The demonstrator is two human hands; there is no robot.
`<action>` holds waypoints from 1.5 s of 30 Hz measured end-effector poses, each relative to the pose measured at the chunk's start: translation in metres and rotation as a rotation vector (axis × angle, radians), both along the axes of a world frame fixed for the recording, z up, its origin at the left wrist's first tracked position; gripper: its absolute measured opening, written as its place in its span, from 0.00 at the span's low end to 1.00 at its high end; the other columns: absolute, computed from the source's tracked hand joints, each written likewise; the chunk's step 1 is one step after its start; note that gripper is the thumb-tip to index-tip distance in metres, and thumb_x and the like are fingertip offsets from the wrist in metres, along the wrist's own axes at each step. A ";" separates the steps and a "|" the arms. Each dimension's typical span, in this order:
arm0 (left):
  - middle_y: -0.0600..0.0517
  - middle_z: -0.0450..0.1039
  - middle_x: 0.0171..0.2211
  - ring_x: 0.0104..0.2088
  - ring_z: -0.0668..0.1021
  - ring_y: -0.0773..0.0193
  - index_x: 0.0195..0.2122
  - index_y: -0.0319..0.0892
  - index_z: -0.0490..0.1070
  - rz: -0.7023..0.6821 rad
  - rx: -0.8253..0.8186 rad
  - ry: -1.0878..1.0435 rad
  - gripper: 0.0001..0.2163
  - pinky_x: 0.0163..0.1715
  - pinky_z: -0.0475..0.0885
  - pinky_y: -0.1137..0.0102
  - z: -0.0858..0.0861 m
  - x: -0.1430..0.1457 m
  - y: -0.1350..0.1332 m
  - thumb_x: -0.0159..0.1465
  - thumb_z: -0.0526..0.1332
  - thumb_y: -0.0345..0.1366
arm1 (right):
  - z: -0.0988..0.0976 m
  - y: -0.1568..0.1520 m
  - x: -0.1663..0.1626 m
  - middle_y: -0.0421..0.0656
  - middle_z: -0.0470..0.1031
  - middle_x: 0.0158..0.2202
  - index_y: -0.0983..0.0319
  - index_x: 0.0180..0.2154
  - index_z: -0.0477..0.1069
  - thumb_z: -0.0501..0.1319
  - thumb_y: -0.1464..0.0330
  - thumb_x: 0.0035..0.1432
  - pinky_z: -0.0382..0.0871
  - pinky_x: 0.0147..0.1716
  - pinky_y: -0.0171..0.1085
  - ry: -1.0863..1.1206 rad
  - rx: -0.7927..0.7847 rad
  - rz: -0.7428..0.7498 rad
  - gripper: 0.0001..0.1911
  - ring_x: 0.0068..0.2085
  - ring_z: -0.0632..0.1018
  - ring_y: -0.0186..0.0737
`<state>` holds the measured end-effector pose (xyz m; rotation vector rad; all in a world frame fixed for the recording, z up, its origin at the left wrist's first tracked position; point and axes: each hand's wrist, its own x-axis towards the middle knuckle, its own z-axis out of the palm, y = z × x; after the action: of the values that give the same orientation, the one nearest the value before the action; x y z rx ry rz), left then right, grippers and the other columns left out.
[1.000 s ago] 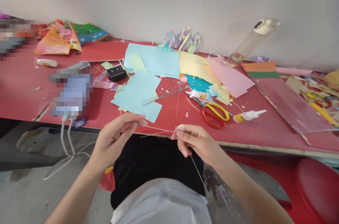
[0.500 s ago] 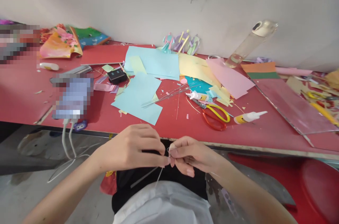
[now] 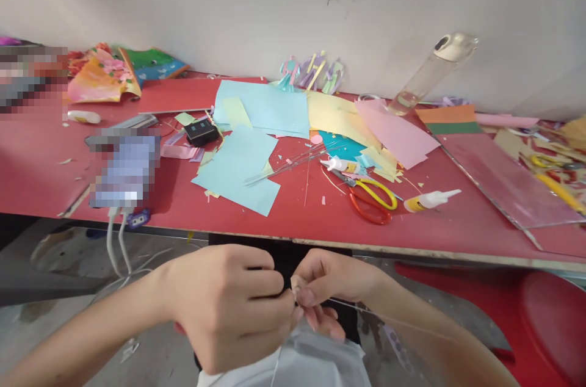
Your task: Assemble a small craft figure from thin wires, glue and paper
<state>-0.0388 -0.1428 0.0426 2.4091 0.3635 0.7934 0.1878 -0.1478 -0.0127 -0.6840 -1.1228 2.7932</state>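
Observation:
My left hand (image 3: 233, 307) and my right hand (image 3: 327, 289) meet over my lap, below the edge of the red table (image 3: 320, 216). Both are closed in a pinch on a thin wire (image 3: 277, 362) with a small pale piece at the point where the fingertips touch. One end of the wire hangs down past my left hand. Another strand runs to the right along my right forearm.
On the table lie pale blue, yellow and pink paper sheets (image 3: 263, 107), a bundle of thin wires (image 3: 293, 162), red and yellow scissors (image 3: 373, 198), two glue tubes (image 3: 430, 199), a black box (image 3: 200, 130) and a clear bottle (image 3: 428, 74). A red stool (image 3: 544, 326) stands at my right.
My hands came together from apart and dropped from table-edge height toward my lap. The wire, stretched between them before, is now gathered at the fingertips.

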 end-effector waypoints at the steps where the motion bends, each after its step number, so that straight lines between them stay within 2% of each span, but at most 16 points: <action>1: 0.51 0.77 0.25 0.21 0.77 0.61 0.33 0.55 0.79 0.026 -0.056 -0.013 0.04 0.20 0.74 0.66 0.000 0.000 0.000 0.61 0.64 0.37 | 0.000 0.000 -0.001 0.37 0.74 0.17 0.67 0.28 0.76 0.66 0.57 0.57 0.60 0.16 0.25 0.016 0.001 0.004 0.18 0.18 0.73 0.27; 3: 0.51 0.78 0.26 0.21 0.78 0.60 0.33 0.57 0.79 0.022 -0.088 -0.012 0.05 0.17 0.73 0.66 -0.001 0.002 0.001 0.60 0.65 0.37 | -0.001 -0.001 -0.002 0.38 0.75 0.19 0.67 0.30 0.76 0.68 0.56 0.56 0.62 0.16 0.25 0.033 -0.001 0.004 0.18 0.18 0.73 0.27; 8: 0.56 0.79 0.25 0.21 0.79 0.64 0.31 0.55 0.79 -0.115 0.123 -0.061 0.10 0.16 0.72 0.70 0.003 0.002 0.006 0.59 0.66 0.28 | 0.006 -0.004 -0.006 0.36 0.73 0.19 0.66 0.28 0.73 0.69 0.56 0.55 0.58 0.14 0.24 0.034 0.020 -0.086 0.19 0.17 0.72 0.25; 13: 0.52 0.81 0.29 0.27 0.82 0.61 0.37 0.49 0.80 -0.072 0.223 -0.147 0.09 0.23 0.77 0.68 -0.004 0.001 0.010 0.63 0.64 0.27 | 0.020 -0.011 -0.012 0.36 0.71 0.17 0.65 0.26 0.71 0.66 0.54 0.58 0.56 0.15 0.26 0.090 0.210 -0.250 0.20 0.15 0.70 0.26; 15: 0.51 0.80 0.24 0.23 0.81 0.64 0.39 0.44 0.79 -0.005 0.176 -0.382 0.07 0.21 0.76 0.71 -0.014 0.006 0.009 0.64 0.63 0.27 | 0.026 -0.012 -0.013 0.36 0.70 0.15 0.64 0.27 0.70 0.64 0.54 0.60 0.58 0.16 0.28 0.088 0.334 -0.302 0.21 0.16 0.70 0.28; 18: 0.52 0.79 0.23 0.20 0.78 0.67 0.41 0.44 0.78 0.175 -0.039 -0.581 0.05 0.20 0.74 0.73 -0.033 0.015 0.002 0.66 0.63 0.32 | 0.036 -0.011 -0.011 0.38 0.72 0.17 0.62 0.27 0.69 0.60 0.59 0.65 0.63 0.22 0.31 -0.014 0.695 -0.381 0.17 0.19 0.72 0.31; 23: 0.51 0.79 0.22 0.20 0.76 0.66 0.32 0.42 0.80 0.369 -0.524 -0.692 0.02 0.20 0.72 0.71 -0.054 0.024 -0.015 0.62 0.68 0.32 | 0.053 -0.004 -0.004 0.40 0.75 0.23 0.59 0.28 0.70 0.56 0.69 0.67 0.59 0.26 0.36 -0.239 1.589 -0.328 0.13 0.25 0.70 0.34; 26: 0.51 0.76 0.20 0.18 0.74 0.68 0.28 0.39 0.79 0.461 -0.910 -0.690 0.08 0.17 0.71 0.73 -0.060 0.028 -0.019 0.61 0.69 0.38 | 0.057 -0.001 -0.001 0.41 0.72 0.23 0.59 0.29 0.71 0.54 0.71 0.67 0.53 0.24 0.38 -0.378 1.859 -0.273 0.13 0.25 0.68 0.37; 29: 0.51 0.75 0.20 0.18 0.74 0.68 0.27 0.37 0.77 0.480 -1.174 -0.626 0.13 0.19 0.71 0.73 -0.060 0.030 -0.017 0.59 0.70 0.44 | 0.053 -0.001 0.001 0.40 0.69 0.22 0.59 0.27 0.70 0.55 0.68 0.68 0.53 0.25 0.38 -0.462 1.744 -0.320 0.15 0.25 0.67 0.35; 32: 0.49 0.78 0.25 0.18 0.74 0.69 0.33 0.37 0.79 0.385 -1.239 -0.470 0.13 0.23 0.74 0.71 -0.056 0.025 -0.017 0.60 0.68 0.45 | 0.043 -0.001 0.006 0.37 0.69 0.21 0.60 0.29 0.70 0.54 0.61 0.69 0.56 0.23 0.33 -0.480 1.279 -0.371 0.17 0.22 0.67 0.31; 35: 0.47 0.80 0.28 0.21 0.77 0.68 0.35 0.37 0.80 0.228 -1.175 -0.199 0.11 0.25 0.74 0.72 -0.048 0.015 -0.024 0.65 0.64 0.41 | 0.031 0.001 0.011 0.35 0.66 0.19 0.61 0.33 0.72 0.54 0.55 0.69 0.56 0.21 0.30 -0.472 0.888 -0.404 0.19 0.21 0.67 0.30; 37: 0.47 0.80 0.30 0.24 0.78 0.67 0.35 0.38 0.80 0.167 -0.947 -0.108 0.08 0.26 0.75 0.73 -0.042 0.010 -0.032 0.67 0.62 0.35 | 0.025 0.002 0.013 0.34 0.63 0.19 0.62 0.34 0.73 0.55 0.53 0.67 0.56 0.22 0.30 -0.463 0.801 -0.420 0.21 0.22 0.67 0.30; 39: 0.49 0.80 0.30 0.30 0.80 0.64 0.40 0.40 0.78 0.219 -0.549 -0.174 0.06 0.31 0.75 0.71 -0.034 0.009 -0.040 0.66 0.62 0.28 | 0.019 0.002 0.014 0.34 0.63 0.19 0.63 0.35 0.74 0.56 0.52 0.67 0.55 0.23 0.30 -0.440 0.762 -0.424 0.22 0.22 0.66 0.30; 42: 0.47 0.80 0.37 0.39 0.79 0.59 0.47 0.40 0.74 0.474 0.034 -0.095 0.11 0.40 0.75 0.64 -0.024 0.014 -0.044 0.65 0.61 0.23 | 0.016 0.001 0.012 0.33 0.63 0.19 0.63 0.35 0.73 0.57 0.51 0.66 0.54 0.22 0.31 -0.406 0.731 -0.427 0.21 0.22 0.65 0.29; 43: 0.46 0.80 0.39 0.40 0.79 0.56 0.48 0.40 0.74 0.575 0.166 -0.004 0.11 0.42 0.74 0.62 -0.022 0.017 -0.044 0.65 0.61 0.24 | 0.015 0.001 0.011 0.33 0.62 0.19 0.63 0.35 0.73 0.57 0.52 0.65 0.54 0.23 0.31 -0.400 0.729 -0.429 0.21 0.22 0.64 0.29; 45: 0.46 0.80 0.40 0.40 0.78 0.53 0.45 0.39 0.74 0.688 0.286 0.178 0.08 0.40 0.71 0.59 -0.019 0.022 -0.042 0.67 0.59 0.26 | 0.016 0.000 0.009 0.33 0.63 0.19 0.63 0.33 0.73 0.58 0.52 0.65 0.55 0.23 0.31 -0.392 0.737 -0.431 0.21 0.22 0.64 0.29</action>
<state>-0.0168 -0.1843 0.0240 2.6422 1.2718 0.9623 0.1969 -0.1479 0.0031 -1.1994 -1.6698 1.7408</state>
